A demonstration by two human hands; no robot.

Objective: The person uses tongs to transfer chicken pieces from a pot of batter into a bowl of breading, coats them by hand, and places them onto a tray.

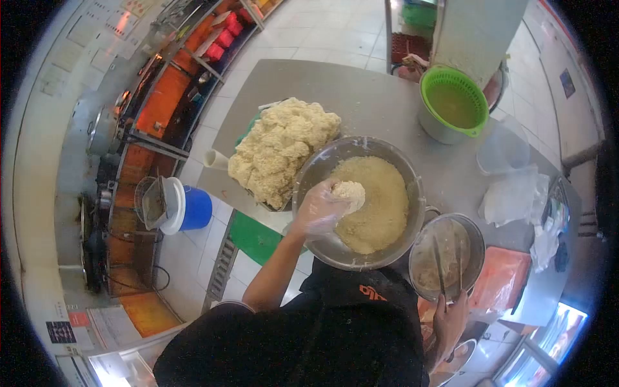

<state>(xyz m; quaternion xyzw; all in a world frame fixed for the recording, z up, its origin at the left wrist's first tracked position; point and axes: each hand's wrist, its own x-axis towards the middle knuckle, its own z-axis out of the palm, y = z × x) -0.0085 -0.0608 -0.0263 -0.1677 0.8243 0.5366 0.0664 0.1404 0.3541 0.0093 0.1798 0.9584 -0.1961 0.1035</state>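
My left hand (319, 213), in a clear plastic glove, is closed around a crumb-coated piece (350, 195). It is over the left part of a wide metal bowl (335, 253) of pale breadcrumbs (380, 206). At the lower right, my right hand (449, 322) grips metal tongs (439, 266). Their two arms are apart and reach into a metal pot (479, 240) of pale, wet-looking contents. Left of the bowl rises a large heap of crumb-coated pieces (280, 145), its container mostly hidden underneath.
A green colander (474, 97) sits in a container at the back right of the metal table (380, 103). Nearby are a clear plastic container (503, 148), plastic bags (512, 197) and a red tray (506, 277). A blue bucket (195, 208) stands left of the table.
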